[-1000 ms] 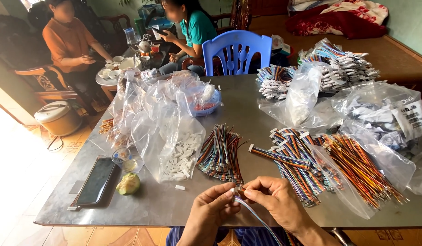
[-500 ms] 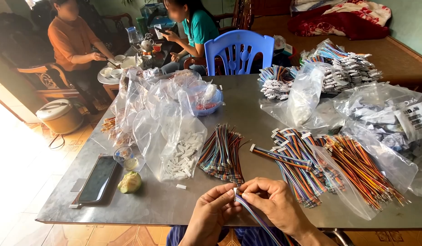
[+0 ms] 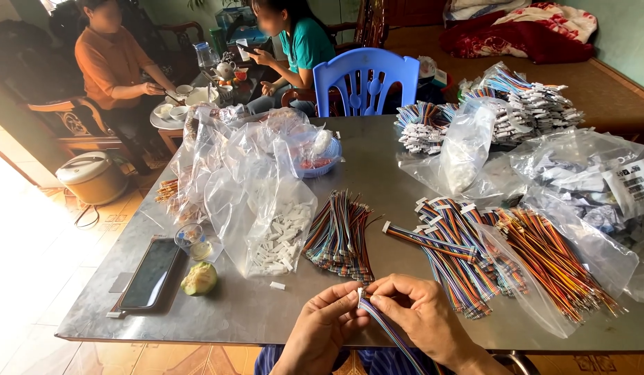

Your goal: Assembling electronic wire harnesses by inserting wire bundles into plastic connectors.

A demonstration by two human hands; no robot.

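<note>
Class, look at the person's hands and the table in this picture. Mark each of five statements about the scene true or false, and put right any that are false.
1. Both the left hand and the right hand hold one multicoloured ribbon cable. True.
2. A dark phone lies flat near the table's left edge. True.
3. The chair at the far side of the table is red. False: it is a blue plastic chair.
4. The clear bag of small white connectors lies right of the loose wire bundle. False: it lies to its left.
5. A cut green fruit sits beside the phone. True.
</note>
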